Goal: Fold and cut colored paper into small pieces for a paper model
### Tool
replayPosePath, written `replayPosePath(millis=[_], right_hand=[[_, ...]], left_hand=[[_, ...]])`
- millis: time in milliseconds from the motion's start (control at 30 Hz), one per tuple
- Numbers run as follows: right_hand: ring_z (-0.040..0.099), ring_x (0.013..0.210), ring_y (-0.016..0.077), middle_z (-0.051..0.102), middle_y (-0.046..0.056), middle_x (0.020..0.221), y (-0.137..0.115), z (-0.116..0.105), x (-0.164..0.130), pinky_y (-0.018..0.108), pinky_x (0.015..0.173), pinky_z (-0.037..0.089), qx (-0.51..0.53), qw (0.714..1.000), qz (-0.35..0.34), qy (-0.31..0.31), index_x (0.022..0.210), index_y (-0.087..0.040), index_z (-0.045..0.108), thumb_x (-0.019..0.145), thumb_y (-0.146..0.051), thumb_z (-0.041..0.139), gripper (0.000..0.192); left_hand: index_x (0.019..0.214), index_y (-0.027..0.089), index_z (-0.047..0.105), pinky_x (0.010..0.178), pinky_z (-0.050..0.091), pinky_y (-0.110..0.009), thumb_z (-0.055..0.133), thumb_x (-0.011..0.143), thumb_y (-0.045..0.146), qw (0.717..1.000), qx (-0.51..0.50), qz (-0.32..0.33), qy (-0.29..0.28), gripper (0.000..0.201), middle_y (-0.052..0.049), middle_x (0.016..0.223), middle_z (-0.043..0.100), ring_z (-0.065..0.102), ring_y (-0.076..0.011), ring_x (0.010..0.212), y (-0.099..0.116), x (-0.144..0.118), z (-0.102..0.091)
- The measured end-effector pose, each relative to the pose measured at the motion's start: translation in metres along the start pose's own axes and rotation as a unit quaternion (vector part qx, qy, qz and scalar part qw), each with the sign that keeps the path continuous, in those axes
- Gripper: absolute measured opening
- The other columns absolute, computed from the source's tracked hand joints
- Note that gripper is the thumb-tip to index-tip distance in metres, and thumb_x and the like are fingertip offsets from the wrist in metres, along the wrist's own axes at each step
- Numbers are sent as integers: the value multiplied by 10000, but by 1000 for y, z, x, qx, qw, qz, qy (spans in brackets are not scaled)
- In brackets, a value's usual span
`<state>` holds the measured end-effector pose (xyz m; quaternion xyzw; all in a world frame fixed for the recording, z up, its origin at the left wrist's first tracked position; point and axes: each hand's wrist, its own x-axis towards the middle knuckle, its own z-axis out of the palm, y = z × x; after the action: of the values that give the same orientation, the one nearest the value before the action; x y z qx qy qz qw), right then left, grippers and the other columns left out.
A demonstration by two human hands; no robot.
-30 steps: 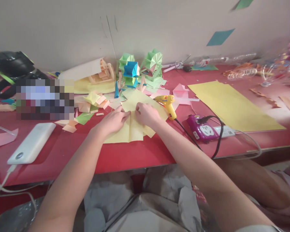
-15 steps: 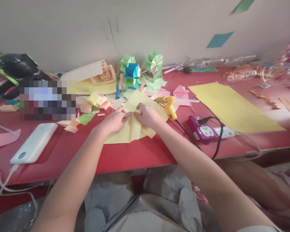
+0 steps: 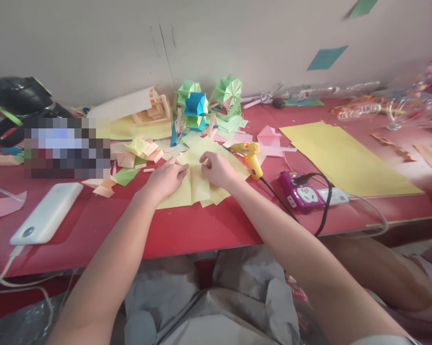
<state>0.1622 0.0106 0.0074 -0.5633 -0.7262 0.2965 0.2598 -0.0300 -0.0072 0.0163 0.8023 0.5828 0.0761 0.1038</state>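
A creased sheet of pale yellow paper (image 3: 200, 190) lies on the red table in front of me, with more yellow paper beneath and behind it. My left hand (image 3: 169, 176) rests on its left part, fingers bent and pressed together at the paper near the middle crease. On the other side of the crease, my right hand (image 3: 218, 170) has its fingers curled, with thumb and forefinger at the paper. Some of the right fingertips are hidden. Just right of that hand lies a yellow glue gun (image 3: 249, 155).
A purple power strip (image 3: 302, 191) with cords sits at right, before a large yellow sheet (image 3: 345, 158). Folded green paper shapes (image 3: 228, 91) and a blue one (image 3: 196, 106) stand behind. A white power bank (image 3: 46, 213) lies left. Another person's leg (image 3: 384, 273) shows at lower right.
My hands have moved slightly apart along the crease, the left one shifting leftward. The view has turned a little, so the table's contents appear slightly further left.
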Motion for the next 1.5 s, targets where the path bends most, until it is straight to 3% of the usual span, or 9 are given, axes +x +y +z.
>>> replayPosePath(millis=[267,467,600,767,1100,1167,1267,1367,1500], right_hand=[[531,672,156,632,31,773,2,-1,-3,257,587,339,-51,998,-13,-23,965,-183,594,825,-111,510,179],[588,693,161,634,-9,768,-4,-4,-5,256,625,402,62,998,9,5,1050,-207,533,835,-317,654,270],[566,640,141,624,-28,732,-7,-1,-6,249,618,399,87,996,17,-27,1007,-214,505,862,-226,596,171],[522,628,134,592,-29,696,-6,3,-4,246,625,379,45,999,4,-17,958,-205,519,877,-166,532,91],[508,618,136,561,-31,667,-7,3,-5,244,589,357,23,999,-1,-34,942,-205,527,815,-103,524,164],[513,621,133,568,-32,673,-8,3,-6,247,595,361,39,999,1,-26,930,-209,520,855,-183,566,91],[525,621,131,586,-31,686,-9,2,-7,249,592,369,64,998,15,-19,915,-215,505,861,-319,648,185],[524,597,124,595,-35,684,-10,3,-7,244,591,379,78,996,24,-18,912,-219,488,862,-273,638,167],[504,581,125,581,-38,665,-9,4,-5,246,586,373,66,998,19,-15,909,-220,482,880,-190,554,83]], left_hand=[[1265,241,702,802,498,-372,422,995,331,1000,-17,-5,-20,399,-123,1149,623,641,-292,1021,-1,2,-1],[1242,212,705,874,506,-408,424,994,297,999,-19,-4,29,384,-132,1125,633,619,-308,1091,-5,3,1],[1164,209,742,936,500,-398,467,969,273,998,-22,-8,61,343,-122,1128,650,612,-289,1112,-11,7,1],[1097,206,764,929,501,-395,475,977,351,999,-43,5,22,345,-114,1085,687,630,-289,1082,-13,7,0],[1167,198,741,879,496,-383,471,982,353,999,-52,-13,-8,362,-113,1046,675,642,-282,1033,-12,7,-1],[1179,196,734,899,498,-389,466,982,346,999,-50,-7,2,365,-113,1048,681,635,-283,1051,-12,7,1],[1193,186,721,966,486,-397,464,974,311,998,-39,6,41,361,-117,1092,680,618,-282,1099,-14,10,4],[1198,157,712,986,486,-398,465,963,288,997,-29,7,74,365,-125,1099,665,616,-274,1079,-16,12,6],[1154,143,720,976,491,-393,484,956,316,998,-39,17,56,353,-124,1109,651,616,-258,1052,-16,10,0]])
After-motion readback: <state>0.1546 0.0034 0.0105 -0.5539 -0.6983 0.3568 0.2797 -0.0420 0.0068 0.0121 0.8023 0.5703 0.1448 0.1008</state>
